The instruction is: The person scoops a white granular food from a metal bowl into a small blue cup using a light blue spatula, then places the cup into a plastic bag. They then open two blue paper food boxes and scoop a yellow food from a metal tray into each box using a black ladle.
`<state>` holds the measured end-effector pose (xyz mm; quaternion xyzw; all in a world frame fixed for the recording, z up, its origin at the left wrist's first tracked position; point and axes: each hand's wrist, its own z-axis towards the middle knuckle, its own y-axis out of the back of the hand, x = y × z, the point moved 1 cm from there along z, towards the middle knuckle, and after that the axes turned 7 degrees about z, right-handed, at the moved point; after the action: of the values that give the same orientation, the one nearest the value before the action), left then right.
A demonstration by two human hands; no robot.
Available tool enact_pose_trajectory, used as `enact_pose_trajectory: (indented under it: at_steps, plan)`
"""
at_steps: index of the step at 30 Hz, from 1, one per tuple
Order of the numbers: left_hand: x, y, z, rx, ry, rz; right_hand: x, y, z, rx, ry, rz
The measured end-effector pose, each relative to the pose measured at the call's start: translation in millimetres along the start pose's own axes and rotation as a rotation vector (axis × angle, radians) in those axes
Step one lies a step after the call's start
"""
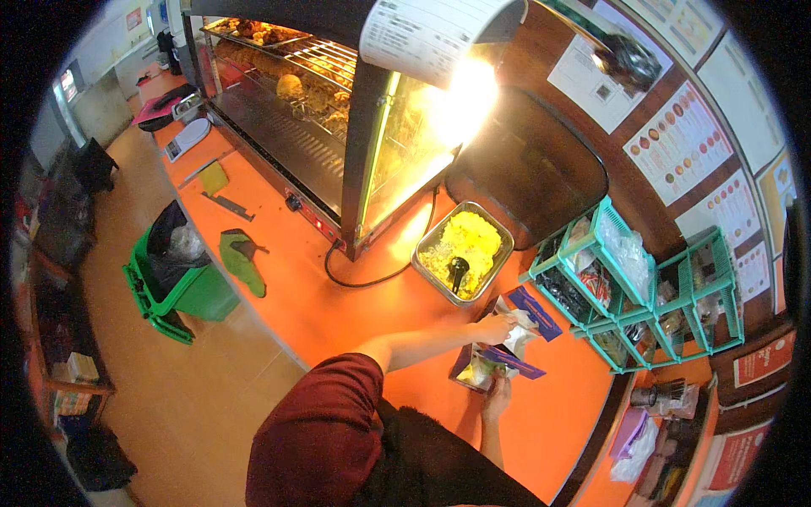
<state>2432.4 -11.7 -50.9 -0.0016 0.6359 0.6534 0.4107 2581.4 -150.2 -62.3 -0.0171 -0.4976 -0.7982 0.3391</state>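
Two small cardboard boxes with purple flaps stand side by side on the orange counter [551,393]. My left hand [497,329] is at the farther box [537,314], its fingers by the white paper liner [521,333]. Whether they grip the paper is unclear. My right hand [499,394] holds the side of the nearer box [466,380], which has pale yellow and greenish contents, partly hidden by its flap. Just beyond the boxes, a metal pan [437,290] holds yellow rice [472,234] with a black scoop [457,269] resting in it.
A lit glass food warmer [285,120] stands on the counter, its cable [374,285] running towards the pan. Teal plastic baskets [624,304] with packaging are at the right. A green cloth [241,260] lies near the counter's left edge, above a green bin [196,298]. Knives lie farther along.
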Motion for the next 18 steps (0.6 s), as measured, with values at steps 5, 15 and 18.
enact_pose_trajectory:
  at_steps: [5,15,18]
  plan:
    - [-26,65,-29,0.099,0.094,-0.176,24,65,28,0.071,0.105,0.151]
    - [-208,85,-17,0.234,0.054,-1.37,-55,164,77,-0.556,-0.558,1.602]
    - [-237,46,14,0.286,0.302,-1.588,-105,171,57,-0.526,-0.913,1.496]
